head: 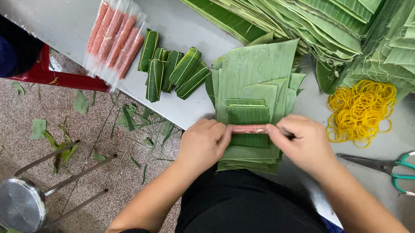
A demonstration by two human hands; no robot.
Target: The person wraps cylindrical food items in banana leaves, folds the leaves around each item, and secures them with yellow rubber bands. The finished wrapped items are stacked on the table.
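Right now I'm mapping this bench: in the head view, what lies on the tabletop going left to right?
Wrapped pink sausages → finished leaf-wrapped rolls → stack of cut banana leaves → yellow rubber bands → green-handled scissors.

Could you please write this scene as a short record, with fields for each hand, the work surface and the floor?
left hand: left hand grips one end of a pink sausage stick
right hand: right hand grips the other end
under the hands: stack of cut banana leaf pieces on the grey table
wrapped: green leaf rolls
unwrapped: sausage sticks in clear plastic
beside: yellow rubber bands, green-handled scissors
floor: leaf scraps, overturned metal stool
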